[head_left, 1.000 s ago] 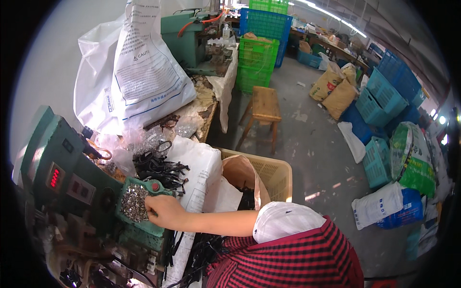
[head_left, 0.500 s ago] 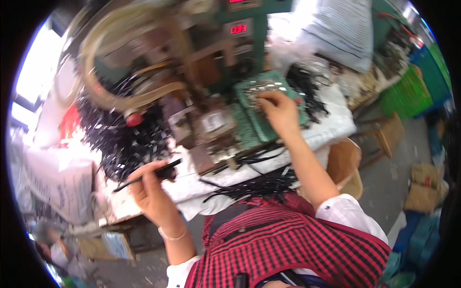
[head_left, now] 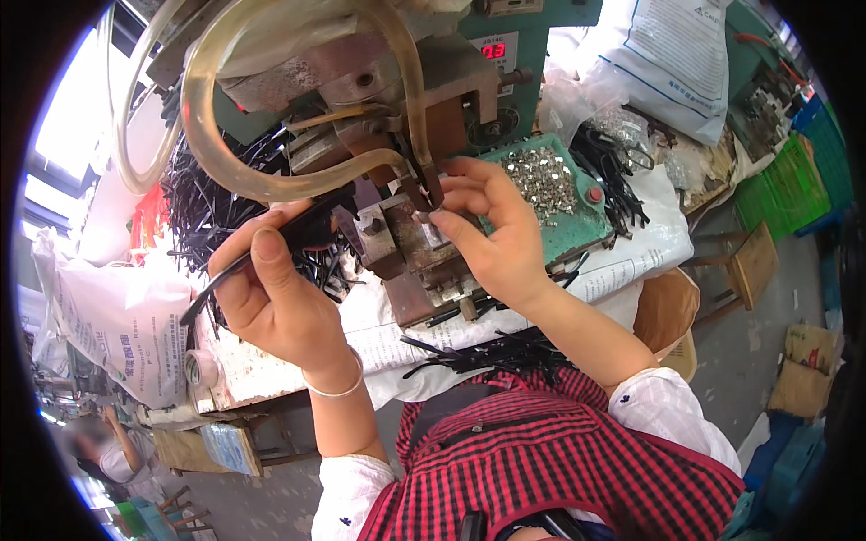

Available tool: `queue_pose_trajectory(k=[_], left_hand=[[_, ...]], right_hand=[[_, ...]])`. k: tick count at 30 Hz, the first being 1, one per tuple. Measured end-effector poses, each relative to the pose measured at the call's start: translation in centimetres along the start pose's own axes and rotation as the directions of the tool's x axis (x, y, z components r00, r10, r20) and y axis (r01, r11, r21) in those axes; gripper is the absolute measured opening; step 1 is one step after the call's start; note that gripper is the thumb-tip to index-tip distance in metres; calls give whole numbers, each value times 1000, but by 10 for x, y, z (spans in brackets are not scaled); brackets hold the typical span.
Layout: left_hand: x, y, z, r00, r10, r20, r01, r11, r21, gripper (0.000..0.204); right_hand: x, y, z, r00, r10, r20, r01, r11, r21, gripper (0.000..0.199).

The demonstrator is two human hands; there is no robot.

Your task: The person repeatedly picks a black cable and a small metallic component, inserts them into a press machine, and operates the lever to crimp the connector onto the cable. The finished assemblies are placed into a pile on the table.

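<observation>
My left hand [head_left: 284, 302] is closed, thumb against fingers, on a black strip [head_left: 311, 221]. One end of the strip sticks out behind the fingers, and the other points at the metal fixture [head_left: 383, 239] of a green bench machine [head_left: 577, 13]. My right hand [head_left: 501, 243] is at the fixture's right side, thumb and fingertips drawn together beside the upright tool. Whatever lies between those fingertips is too small or hidden to make out. Just right of this hand sits a green tray [head_left: 591, 225] holding many small shiny metal pieces [head_left: 546, 180].
Clear tubing [head_left: 203, 135] loops in front of the machine. Black strips are heaped behind my left hand, and more strips [head_left: 487, 353] lie at the table's front edge. White sacks [head_left: 122, 316] stand left and back right. A brown-lined bin [head_left: 666, 311] and a wooden stool [head_left: 753, 266] are at right.
My right hand has moved left from the metal pieces in the tray to the machine's fixture. My left hand has raised the black strip toward the fixture. The view has shifted a little.
</observation>
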State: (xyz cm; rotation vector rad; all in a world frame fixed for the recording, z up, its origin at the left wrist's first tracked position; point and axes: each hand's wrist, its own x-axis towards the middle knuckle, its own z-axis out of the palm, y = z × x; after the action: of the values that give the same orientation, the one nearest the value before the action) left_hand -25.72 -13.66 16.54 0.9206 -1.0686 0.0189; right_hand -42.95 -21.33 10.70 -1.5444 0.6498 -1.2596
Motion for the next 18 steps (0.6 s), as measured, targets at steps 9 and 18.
queue_pose_trajectory(k=[9, 18], left_hand=[[1, 4, -4, 998, -54, 44, 53, 998, 31, 12], [-63, -10, 19, 677, 358, 643, -654, 693, 303, 24]], right_hand=[[7, -22, -7, 996, 73, 53, -73, 997, -3, 66], [19, -3, -52, 986, 138, 90, -138, 990, 1, 53]])
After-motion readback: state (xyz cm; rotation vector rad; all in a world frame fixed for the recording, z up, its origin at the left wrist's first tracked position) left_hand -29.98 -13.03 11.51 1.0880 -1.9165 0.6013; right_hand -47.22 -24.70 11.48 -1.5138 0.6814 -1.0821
